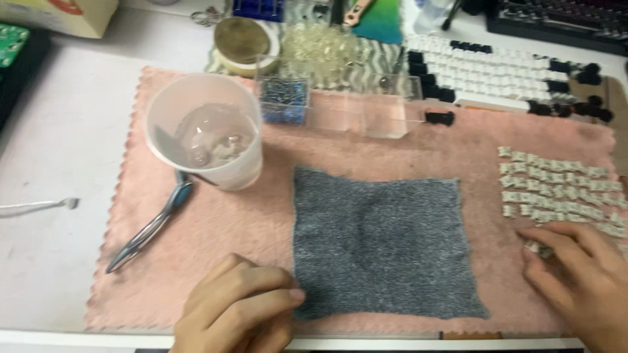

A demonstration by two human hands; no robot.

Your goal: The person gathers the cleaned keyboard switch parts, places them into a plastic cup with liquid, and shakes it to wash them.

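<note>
- Grey cloth square [386, 242] lies flat mid-mat on the pink towel [216, 229], a pad for small parts; left hand [235, 310] rests curled at its near-left corner, fingers holding nothing.
- Right hand [579, 274], fingers loosely spread, touches the white switches [562, 189] laid in rows at right.
- Cup [206, 131] contents blur; both wrists are cut off.

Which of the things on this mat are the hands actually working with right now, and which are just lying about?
In hand:
- left hand at the grey cloth
- right hand on the rows of small white pieces

Lying about:
- plastic cup
- pliers
- clear boxes
- keyboard
- tape roll
</note>
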